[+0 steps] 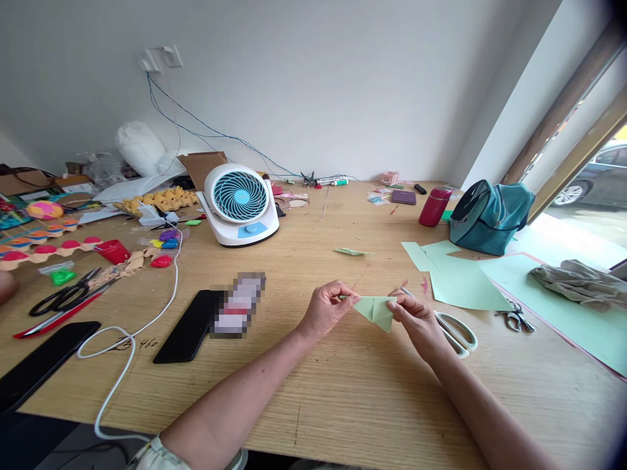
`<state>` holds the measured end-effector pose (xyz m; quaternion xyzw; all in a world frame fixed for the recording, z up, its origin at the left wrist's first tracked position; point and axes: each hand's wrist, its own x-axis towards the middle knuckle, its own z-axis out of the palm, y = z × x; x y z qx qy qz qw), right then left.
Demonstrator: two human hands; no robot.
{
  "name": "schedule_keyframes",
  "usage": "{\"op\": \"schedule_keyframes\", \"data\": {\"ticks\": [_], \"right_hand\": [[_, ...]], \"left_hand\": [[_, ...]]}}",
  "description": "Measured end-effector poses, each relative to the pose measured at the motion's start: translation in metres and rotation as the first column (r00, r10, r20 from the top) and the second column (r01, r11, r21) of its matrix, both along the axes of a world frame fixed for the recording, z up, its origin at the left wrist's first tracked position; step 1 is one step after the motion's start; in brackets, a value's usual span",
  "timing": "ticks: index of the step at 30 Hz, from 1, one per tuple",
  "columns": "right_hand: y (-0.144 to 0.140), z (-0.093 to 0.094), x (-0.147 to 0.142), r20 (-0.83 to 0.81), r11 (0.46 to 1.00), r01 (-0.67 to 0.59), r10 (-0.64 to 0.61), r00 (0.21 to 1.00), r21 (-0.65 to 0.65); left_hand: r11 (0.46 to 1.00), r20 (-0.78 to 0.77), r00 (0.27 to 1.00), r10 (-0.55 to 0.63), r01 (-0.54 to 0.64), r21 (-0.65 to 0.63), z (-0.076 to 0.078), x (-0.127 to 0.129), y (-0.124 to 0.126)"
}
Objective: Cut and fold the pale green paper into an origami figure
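The wooden table [304, 398] fills most of the view, and on its near left, beside a white cable [172, 294], "460" is handwritten in dark ink, the mark before it partly covered by the cable. At the right edge lies a large pale green sheet [585, 329]. A white fan [243, 234] stands towards the back; its blue hub may carry lettering, but it is too small to read. Farther right stand a teal bag [482, 225] and a red flask [434, 207]. A black phone [181, 329] lies left of the hands, next to a blurred-out patch whose content cannot be read.

The left hand [327, 311] and right hand [416, 321] are raised near the middle, thumbs and forefingers pinching the two upper corners of a folded green paper [373, 309]. It spans the gap between the fingertips, creased down its face, a point hanging below nearer the right thumb. White-handled scissors [474, 341] show just beyond the right hand; contact cannot be judged.
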<state>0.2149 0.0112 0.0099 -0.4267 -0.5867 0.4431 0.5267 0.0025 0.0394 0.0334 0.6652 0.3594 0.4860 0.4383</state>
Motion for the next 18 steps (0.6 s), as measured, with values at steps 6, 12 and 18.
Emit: {"op": "schedule_keyframes", "data": {"ticks": [6,12,18], "right_hand": [[0.0,0.001,0.0,-0.029,1.0,0.0,-0.001,1.0,-0.016],[0.0,-0.002,0.001,-0.034,0.998,-0.008,0.006,0.999,-0.058],[0.002,-0.008,0.005,-0.082,0.995,0.0,-0.008,0.997,-0.098]], "left_hand": [[0.999,0.035,0.999,0.014,-0.013,-0.033,0.001,-0.001,0.002],[0.993,0.082,0.997,-0.005,0.015,-0.119,-0.006,-0.001,0.005],[0.981,0.166,0.986,-0.018,0.05,-0.188,-0.011,-0.002,0.01]]}}
